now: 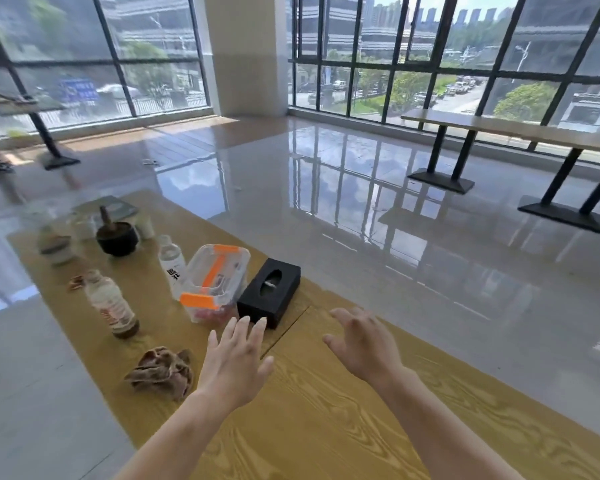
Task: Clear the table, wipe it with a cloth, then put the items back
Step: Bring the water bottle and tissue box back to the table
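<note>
**Two open hands over a cluttered wood-grain bench**

The bench is a long top with bold yellow-brown grain printed across it, a thin seam running just in front of the black tissue box. It stands on a glossy pale tiled floor that mirrors the tall dark-framed windows behind; a second long table on black pedestal legs sits well beyond the tissue box, against the glass.

Taking the tissue box as the marker: touching or just beside it on the left is a clear plastic container with orange clips, something reddish inside that cannot be made out. Left of that stands a clear water bottle, and further left a second bottle with a dark residue at its base. Behind them, away from the box, sits a dark round mortar with a pestle — beyond it the cups and glassware blur into shapes too soft to name.

The crumpled brown cloth lies on the bench nearer than the box and to its left, untouched.

The left hand hovers with fingers spread, its tips just short of the box's near edge; the grip is open and empty. The right hand hangs to the right of the box, fingers loosely curled — also holding nothing. Both forearms are cut off at the bottom edge.
</note>
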Action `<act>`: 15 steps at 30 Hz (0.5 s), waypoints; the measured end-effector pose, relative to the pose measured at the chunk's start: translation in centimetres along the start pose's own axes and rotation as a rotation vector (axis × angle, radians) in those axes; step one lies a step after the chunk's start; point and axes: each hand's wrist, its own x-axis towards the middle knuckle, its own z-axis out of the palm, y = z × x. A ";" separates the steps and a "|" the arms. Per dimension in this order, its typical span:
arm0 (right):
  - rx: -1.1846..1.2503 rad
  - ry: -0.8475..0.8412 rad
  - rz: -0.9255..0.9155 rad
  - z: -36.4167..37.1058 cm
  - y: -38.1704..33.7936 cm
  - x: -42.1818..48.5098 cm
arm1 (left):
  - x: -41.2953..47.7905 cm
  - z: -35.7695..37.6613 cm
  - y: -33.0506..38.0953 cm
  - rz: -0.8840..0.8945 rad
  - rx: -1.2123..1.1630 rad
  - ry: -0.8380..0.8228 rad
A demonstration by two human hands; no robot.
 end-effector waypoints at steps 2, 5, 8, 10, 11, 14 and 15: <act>0.015 -0.022 -0.002 1.3 -1.0 1.1 | 0.5 0.5 -1.8 -0.029 -0.018 -0.009; 0.031 -0.036 0.016 3.3 -2.4 3.1 | 2.1 1.0 -4.6 -0.047 -0.041 -0.015; 0.053 -0.045 0.080 5.3 -3.7 5.9 | 4.8 1.0 -7.8 -0.028 -0.048 0.002; 0.059 -0.053 0.128 6.7 -4.8 8.0 | 6.8 1.0 -10.1 -0.008 -0.040 0.028; 0.060 -0.061 0.145 7.5 -5.4 9.1 | 7.8 1.0 -11.3 -0.002 -0.039 0.039; 0.067 -0.089 0.197 10.0 -6.9 12.3 | 10.6 1.2 -14.2 0.007 -0.055 0.039; 0.073 -0.098 0.222 10.8 -7.2 13.3 | 11.5 1.3 -14.9 0.010 -0.062 0.035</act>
